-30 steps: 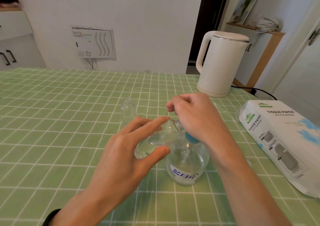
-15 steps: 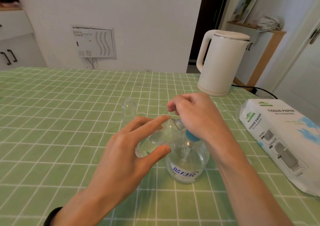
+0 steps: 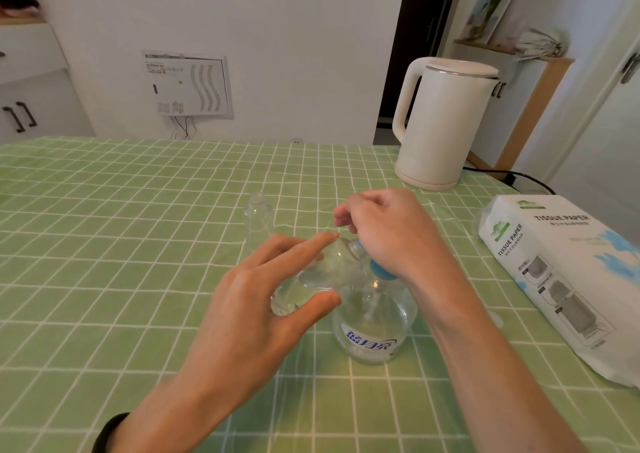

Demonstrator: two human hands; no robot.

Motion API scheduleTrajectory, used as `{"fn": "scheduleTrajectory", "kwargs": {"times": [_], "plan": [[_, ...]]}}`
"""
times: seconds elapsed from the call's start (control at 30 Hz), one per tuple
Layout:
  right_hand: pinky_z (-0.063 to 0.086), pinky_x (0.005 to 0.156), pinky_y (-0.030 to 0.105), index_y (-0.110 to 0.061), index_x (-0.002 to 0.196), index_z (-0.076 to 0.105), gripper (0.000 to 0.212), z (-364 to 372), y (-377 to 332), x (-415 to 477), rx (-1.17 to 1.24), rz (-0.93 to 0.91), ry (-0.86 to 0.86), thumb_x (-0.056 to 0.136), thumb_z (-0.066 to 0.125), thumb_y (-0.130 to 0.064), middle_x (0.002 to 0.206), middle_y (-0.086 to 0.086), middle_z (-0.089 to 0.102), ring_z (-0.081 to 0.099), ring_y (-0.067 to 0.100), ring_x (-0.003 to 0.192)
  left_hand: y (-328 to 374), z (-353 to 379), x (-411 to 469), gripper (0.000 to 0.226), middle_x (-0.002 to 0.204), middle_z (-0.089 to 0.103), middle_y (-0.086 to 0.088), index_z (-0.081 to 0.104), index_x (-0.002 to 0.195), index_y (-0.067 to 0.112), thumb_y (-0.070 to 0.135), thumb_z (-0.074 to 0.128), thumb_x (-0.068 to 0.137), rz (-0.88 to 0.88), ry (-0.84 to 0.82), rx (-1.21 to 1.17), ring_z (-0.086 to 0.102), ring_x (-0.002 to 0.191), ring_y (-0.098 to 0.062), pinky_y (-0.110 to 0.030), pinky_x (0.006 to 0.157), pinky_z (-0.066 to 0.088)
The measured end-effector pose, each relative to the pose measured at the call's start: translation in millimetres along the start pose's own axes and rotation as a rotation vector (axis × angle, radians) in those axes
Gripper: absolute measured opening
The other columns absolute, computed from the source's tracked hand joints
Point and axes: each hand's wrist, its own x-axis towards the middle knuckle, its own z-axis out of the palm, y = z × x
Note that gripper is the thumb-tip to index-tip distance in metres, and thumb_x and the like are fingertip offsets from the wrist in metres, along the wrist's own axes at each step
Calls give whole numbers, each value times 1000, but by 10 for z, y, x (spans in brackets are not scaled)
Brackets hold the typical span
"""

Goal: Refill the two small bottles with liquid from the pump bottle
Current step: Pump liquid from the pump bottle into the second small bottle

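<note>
Clear, round plastic pump bottle [image 3: 372,321] with a blue collar and a blue-lettered label stands on the green checked tablecloth [image 3: 104,244], near the front edge of the head view. The right hand [image 3: 391,234] sits on top of it, fingers curled down over the pump head, which is hidden beneath them. The left hand [image 3: 249,314] pinches a small bottle [image 3: 311,279] of clear plastic between thumb and fingers, tilted with its neck up against the spout just under the right hand. Whether the spout is actually inside the neck cannot be told. A second small bottle [image 3: 258,220], also clear, stands upright just beyond the hands, apparently uncapped.

The main risk looks like a miss: if the neck sits slightly off the spout, a press would send liquid over the fingers and cloth. A hard press could also rock the pump bottle, and wet fingers may let the tilted small bottle slip. A sweep of either hand might topple the second small bottle. A white electric kettle [image 3: 443,123] and a white tissue paper pack [image 3: 561,279] lie well apart, to the right.
</note>
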Motion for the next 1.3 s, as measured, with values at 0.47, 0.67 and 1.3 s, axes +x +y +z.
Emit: {"fn": "scheduleTrajectory", "kwargs": {"times": [0.47, 0.67, 1.3], "plan": [[59, 76, 30, 3, 99, 78, 35, 3, 17, 2, 37, 16, -25, 97, 52, -21, 103, 17, 79, 71, 40, 103, -6, -16, 19, 60, 116, 67, 23, 62, 143, 37, 51, 70, 85, -8, -34, -12, 64, 110, 6, -6, 91, 44], [57, 85, 51, 2, 101, 75, 37, -10, -31, -11, 2, -30, 14, 97, 52, -27, 101, 15, 78, 69, 33, 96, -7, -20, 20, 59, 119, 67, 23, 62, 143, 37, 50, 70, 85, 7, -13, -22, 63, 113, 8, -4, 93, 43], [59, 86, 53, -1, 103, 77, 39, -5, -53, -32, -18, -48, 38, 98, 50, -28, 103, 14, 79, 72, 34, 100, -32, 13, 18, 59, 120, 68, 22, 61, 143, 38, 47, 75, 86, 0, 6, -33, 65, 115, 5, -13, 96, 49]]}}
